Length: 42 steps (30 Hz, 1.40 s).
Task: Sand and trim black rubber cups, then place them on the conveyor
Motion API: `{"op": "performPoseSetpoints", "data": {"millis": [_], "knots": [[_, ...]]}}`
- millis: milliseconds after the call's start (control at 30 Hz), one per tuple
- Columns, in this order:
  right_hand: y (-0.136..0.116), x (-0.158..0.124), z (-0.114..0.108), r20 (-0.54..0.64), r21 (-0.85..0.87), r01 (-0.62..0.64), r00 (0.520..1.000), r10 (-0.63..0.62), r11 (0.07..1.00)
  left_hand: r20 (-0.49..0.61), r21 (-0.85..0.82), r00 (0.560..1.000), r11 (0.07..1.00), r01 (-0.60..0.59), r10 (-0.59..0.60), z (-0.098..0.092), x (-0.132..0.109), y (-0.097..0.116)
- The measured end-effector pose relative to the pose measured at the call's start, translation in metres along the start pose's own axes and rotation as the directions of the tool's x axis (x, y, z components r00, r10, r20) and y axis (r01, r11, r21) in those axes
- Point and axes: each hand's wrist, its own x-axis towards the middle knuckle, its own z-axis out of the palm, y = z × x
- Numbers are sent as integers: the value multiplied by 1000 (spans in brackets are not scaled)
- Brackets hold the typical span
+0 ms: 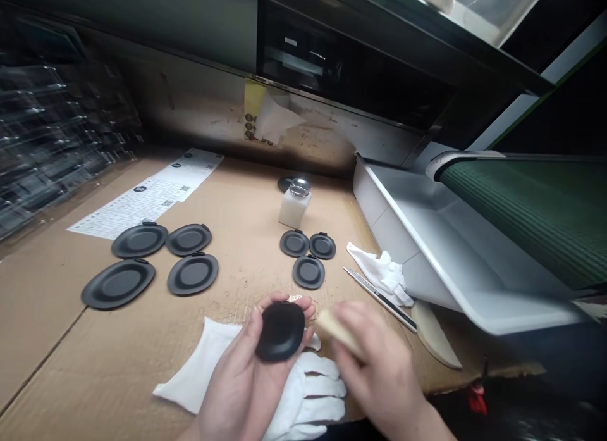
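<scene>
My left hand (246,371) grips a small black oval cover (281,331) between thumb and fingers, held above the cardboard. My right hand (374,359) is closed on a pale stick-like tool (332,326) whose tip sits beside the cover's right edge; the hand is blurred. Under both hands lie a white glove (310,397) and a white cloth (203,368). Three small black covers (308,254) lie in a cluster just beyond my hands. Several larger black oval covers (152,264) lie to the left.
A white pump bottle (294,204) stands behind the small covers. A crumpled white cloth (382,273), a metal knife (379,297) and a pale blade-shaped piece (434,333) lie right. A grey tray (455,257) and green conveyor belt (531,213) are at right; printed sheets (147,194) and clear trays (52,131) left.
</scene>
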Motion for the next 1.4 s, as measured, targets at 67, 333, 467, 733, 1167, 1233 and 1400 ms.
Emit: {"op": "performPoseSetpoints", "data": {"millis": [67,333,467,733,1167,1233,1400], "knots": [[-16,1,10,5,25,153,988,-153,988,-6,46,1000,999,-7,7,-1,0,-2],[2,25,21,147,-25,241,961,-235,970,38,149,998,988,-48,43,3,1,-2],[16,40,14,92,17,149,984,-150,989,-13,157,996,984,-86,89,3,2,-2],[-2,1,3,101,253,114,985,-143,961,-19,122,998,991,-50,52,0,3,-4],[4,38,14,114,75,208,970,-216,975,-13,177,998,983,-51,54,5,0,-1],[-3,26,14,94,116,155,982,-166,981,25,160,999,986,-46,43,3,1,-2],[-14,1,11,84,186,136,985,-153,973,2,148,1000,989,-30,30,0,2,-3]]}}
